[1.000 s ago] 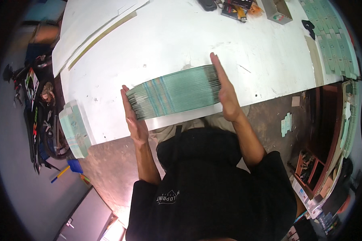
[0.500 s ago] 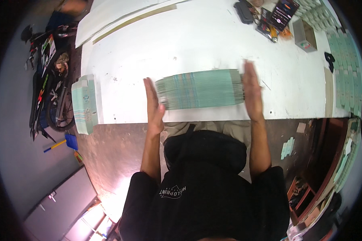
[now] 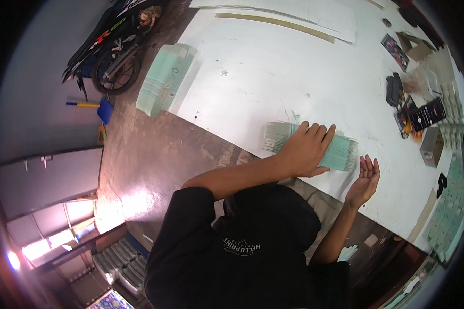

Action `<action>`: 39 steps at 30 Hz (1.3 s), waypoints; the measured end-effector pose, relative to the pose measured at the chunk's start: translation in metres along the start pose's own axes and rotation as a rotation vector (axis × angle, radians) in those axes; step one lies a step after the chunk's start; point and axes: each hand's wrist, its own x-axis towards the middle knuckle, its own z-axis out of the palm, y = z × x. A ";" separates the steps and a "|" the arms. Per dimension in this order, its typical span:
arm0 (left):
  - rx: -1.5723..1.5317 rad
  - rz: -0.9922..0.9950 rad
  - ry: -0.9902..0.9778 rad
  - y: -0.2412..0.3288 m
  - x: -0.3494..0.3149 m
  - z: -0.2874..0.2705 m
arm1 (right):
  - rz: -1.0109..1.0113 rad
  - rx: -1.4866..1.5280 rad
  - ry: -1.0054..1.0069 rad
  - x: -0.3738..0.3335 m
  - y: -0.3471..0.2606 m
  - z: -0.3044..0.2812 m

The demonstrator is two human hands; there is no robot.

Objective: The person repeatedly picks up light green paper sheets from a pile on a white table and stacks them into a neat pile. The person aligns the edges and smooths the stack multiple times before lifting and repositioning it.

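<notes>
A row of thin pale green flat card pieces, packed face to face, lies near the front edge of the white table. Across its middle, my left hand is wrapped over the top, with the fingers at the far side and the thumb at the near side. At the left end the edges fan out loosely. My right hand is open just beyond the right end, palm up and fingers slightly curled, apart from the cards. A second bundle of green cards rests at the table's left edge.
A long brown strip and white sheets lie at the far side. A phone, a black case and a small open box stand at the right, beside more green stacks. A motorbike is beyond the table's left end.
My hands were flat at both ends of the row. My left hand has moved over its middle and closed on it; my right has come away from the end. The view has turned left.
</notes>
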 end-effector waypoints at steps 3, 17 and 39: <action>0.003 0.003 0.045 -0.003 -0.012 -0.008 | 0.014 0.034 -0.055 0.013 0.008 0.018; 0.103 -0.655 0.114 -0.153 -0.083 -0.026 | -0.159 -0.668 -0.303 0.138 0.065 0.151; 0.250 -1.177 0.081 -0.258 -0.155 -0.044 | -0.555 -1.392 -0.479 0.148 0.080 0.233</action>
